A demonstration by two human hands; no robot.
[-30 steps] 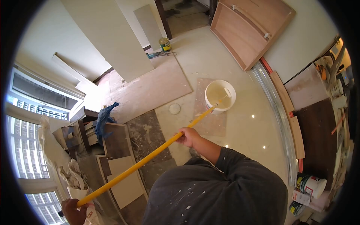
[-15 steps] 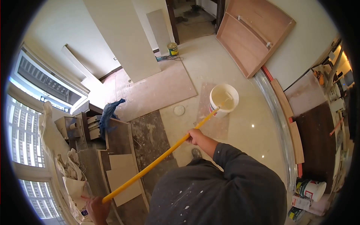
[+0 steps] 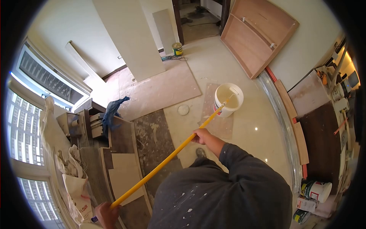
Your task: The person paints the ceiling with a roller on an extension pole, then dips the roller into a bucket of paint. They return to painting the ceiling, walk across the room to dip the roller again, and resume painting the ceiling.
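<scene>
A white bucket stands on the pale tiled floor, partly over a thin board. Its inside is cream-coloured; how much liquid it contains, I cannot tell. The head of a paint roller is inside the bucket, near the far right wall, and its yellow pole slants out over the near rim toward the lower left.

A yellow-green tin stands near the pillar, and a sack printed with "FLOUR" has crumpled material at its top. Labelled tubs are at the lower right. A large pinkish board lies on the floor beyond the bucket, to the left, and long wrapped strips run along the right. The space between the hands and the bucket has no obstacle.

The right hand, its arm stretched forward, has fingers closed around the middle part of the pole. The left hand is low, wrapped around the pole near its lower end.
</scene>
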